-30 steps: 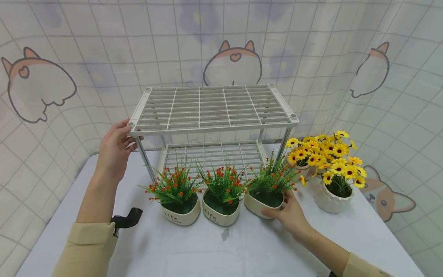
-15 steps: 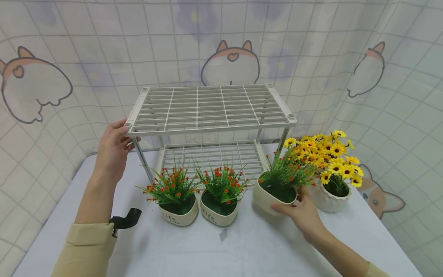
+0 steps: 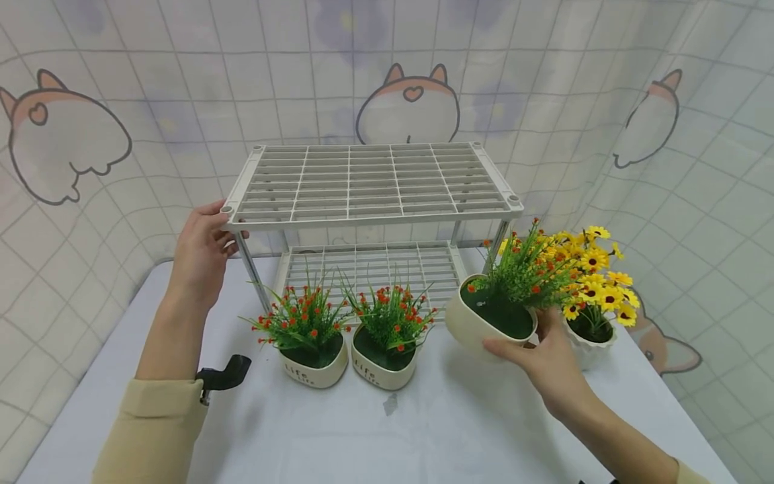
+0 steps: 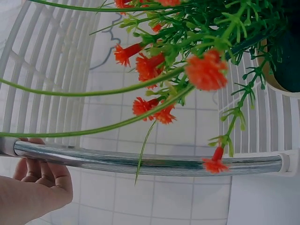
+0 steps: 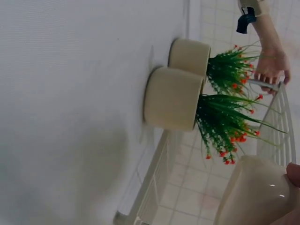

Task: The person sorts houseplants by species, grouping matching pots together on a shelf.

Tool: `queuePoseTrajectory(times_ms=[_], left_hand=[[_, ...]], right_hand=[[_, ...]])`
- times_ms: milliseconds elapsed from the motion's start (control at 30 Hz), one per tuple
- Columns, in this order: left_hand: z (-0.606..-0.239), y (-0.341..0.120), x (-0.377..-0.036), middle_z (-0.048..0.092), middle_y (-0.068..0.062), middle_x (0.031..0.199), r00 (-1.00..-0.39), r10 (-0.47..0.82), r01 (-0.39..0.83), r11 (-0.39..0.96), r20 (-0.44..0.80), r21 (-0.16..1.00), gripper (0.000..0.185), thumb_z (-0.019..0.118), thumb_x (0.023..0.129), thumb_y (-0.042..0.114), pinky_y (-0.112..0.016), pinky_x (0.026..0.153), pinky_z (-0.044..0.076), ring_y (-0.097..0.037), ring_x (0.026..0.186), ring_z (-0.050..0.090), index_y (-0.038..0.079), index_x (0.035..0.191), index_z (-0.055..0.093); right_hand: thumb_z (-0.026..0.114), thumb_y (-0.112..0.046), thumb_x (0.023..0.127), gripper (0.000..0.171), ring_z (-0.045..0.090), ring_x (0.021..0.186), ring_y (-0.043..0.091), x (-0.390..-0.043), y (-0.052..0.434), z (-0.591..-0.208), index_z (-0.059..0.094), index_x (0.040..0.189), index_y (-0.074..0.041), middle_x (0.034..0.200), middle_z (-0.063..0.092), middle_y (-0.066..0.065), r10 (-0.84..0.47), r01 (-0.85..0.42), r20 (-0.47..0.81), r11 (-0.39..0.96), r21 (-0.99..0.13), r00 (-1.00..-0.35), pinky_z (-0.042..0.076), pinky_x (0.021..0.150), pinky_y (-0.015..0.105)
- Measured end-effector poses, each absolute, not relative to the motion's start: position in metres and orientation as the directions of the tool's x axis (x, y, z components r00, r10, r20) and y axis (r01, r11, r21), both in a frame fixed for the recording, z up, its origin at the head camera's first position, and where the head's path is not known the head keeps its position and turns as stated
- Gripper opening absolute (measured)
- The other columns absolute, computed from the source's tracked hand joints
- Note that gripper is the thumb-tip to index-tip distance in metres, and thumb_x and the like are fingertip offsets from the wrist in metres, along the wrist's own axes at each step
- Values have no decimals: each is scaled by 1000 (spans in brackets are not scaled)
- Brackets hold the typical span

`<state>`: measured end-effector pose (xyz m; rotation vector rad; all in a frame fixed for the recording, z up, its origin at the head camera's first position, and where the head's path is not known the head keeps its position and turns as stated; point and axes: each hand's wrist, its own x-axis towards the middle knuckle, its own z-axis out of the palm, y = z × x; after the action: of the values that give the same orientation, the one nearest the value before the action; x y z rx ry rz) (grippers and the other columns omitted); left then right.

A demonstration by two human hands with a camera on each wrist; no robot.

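Works at a pale, cloth-covered table [image 3: 387, 440], faces a softly rippled backdrop [image 3: 290, 77] printed with grid lines, purple flowers and cartoon corgis. Has hands well apart: grips a two-tier white rack [image 3: 375, 221] at its front left corner with the left hand [image 3: 202, 252]; holds a cream flowerpot [image 3: 474, 329] in the right hand [image 3: 553, 363] — pinched between thumb and fingers, tilted, raised off the table, partly before the yellow flowers [image 3: 607, 272]. Glossy and round-cornered, filled with dark green, topped with feathery sprigs — dotted orange-red.
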<state>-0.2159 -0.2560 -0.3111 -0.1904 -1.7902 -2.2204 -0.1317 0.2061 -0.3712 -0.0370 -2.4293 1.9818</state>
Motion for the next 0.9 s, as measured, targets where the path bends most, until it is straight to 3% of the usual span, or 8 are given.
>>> queuePoseTrajectory(times_ms=[367,667,900], left_hand=[[-311,-255,-216,61,-2,121,-953,-148,290,-191,265,938,27,45,107,22,-26,83,35,-17,97,52,16,134,47],[-310,-254,-216,60,-4,122,-952,-151,293,-187,267,938,29,46,107,23,-26,83,35,-18,97,50,16,135,47],[-311,-254,-216,60,-3,122,-953,-149,289,-175,265,941,28,46,107,24,-27,84,35,-18,97,51,17,134,46]], right_hand=[[83,-13,88,95,37,138,27,-124,196,-334,17,156,-10,157,32,11,-50,-15,5,189,-982,-999,51,89,21],[81,-15,89,88,48,126,33,-123,183,-300,21,153,-10,149,37,14,-107,-86,65,206,-975,-992,55,86,29],[80,-10,89,86,51,124,35,-127,172,-276,24,153,-20,149,38,10,-152,-191,165,181,-965,-975,55,87,33]])
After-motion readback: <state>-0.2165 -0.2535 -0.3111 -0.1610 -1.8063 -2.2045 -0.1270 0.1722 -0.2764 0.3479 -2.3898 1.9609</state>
